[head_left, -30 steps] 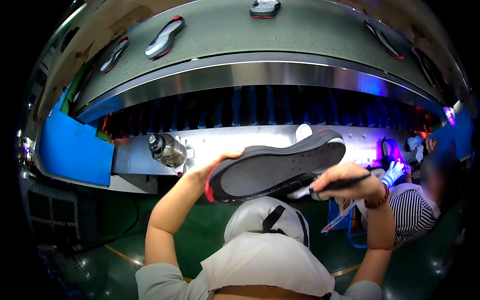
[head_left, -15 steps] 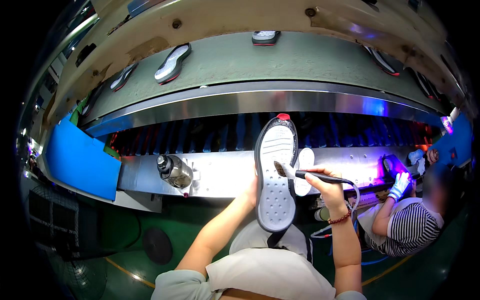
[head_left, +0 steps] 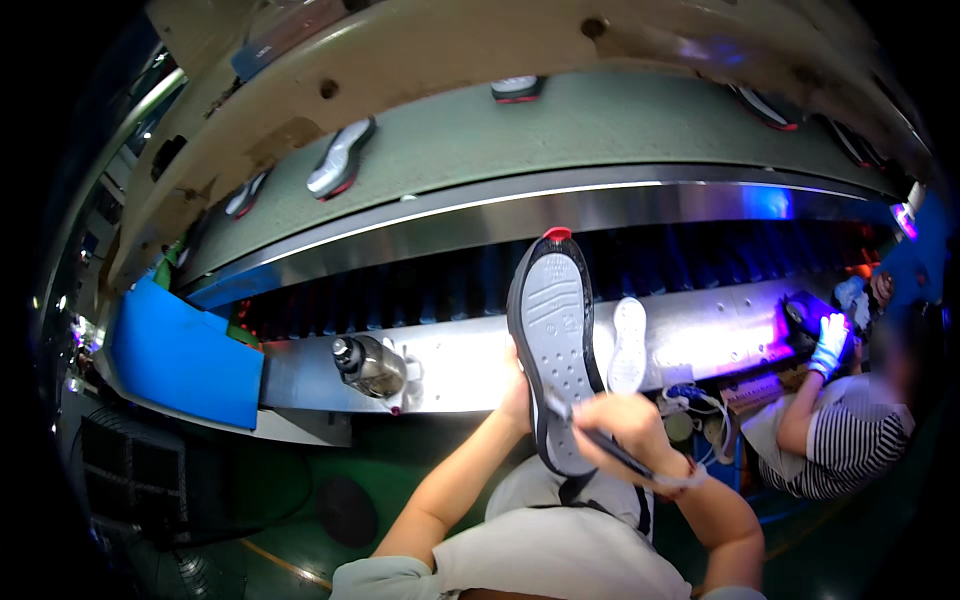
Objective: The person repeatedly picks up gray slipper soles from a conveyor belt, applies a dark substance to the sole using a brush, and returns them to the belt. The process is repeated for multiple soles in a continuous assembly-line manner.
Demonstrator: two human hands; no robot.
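while the left hand (head_left: pixel 515 402) grips the shoe sole (head_left: pixel 553 325) near view centre, the right hand (head_left: pixel 635 428) grasps the brush (head_left: pixel 612 452) nearer the six o'clock end than before; work apparently shifts there.

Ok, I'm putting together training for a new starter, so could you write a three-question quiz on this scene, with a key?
1. What is the right hand holding?

2. True or false: the bottle is on the metal ledge, to the left of the held shoe sole.

3. What colour is the tip at the sole's upper end?
a) blue
b) red
c) yellow

Key:
1. A brush with a black handle.
2. True.
3. b) red.
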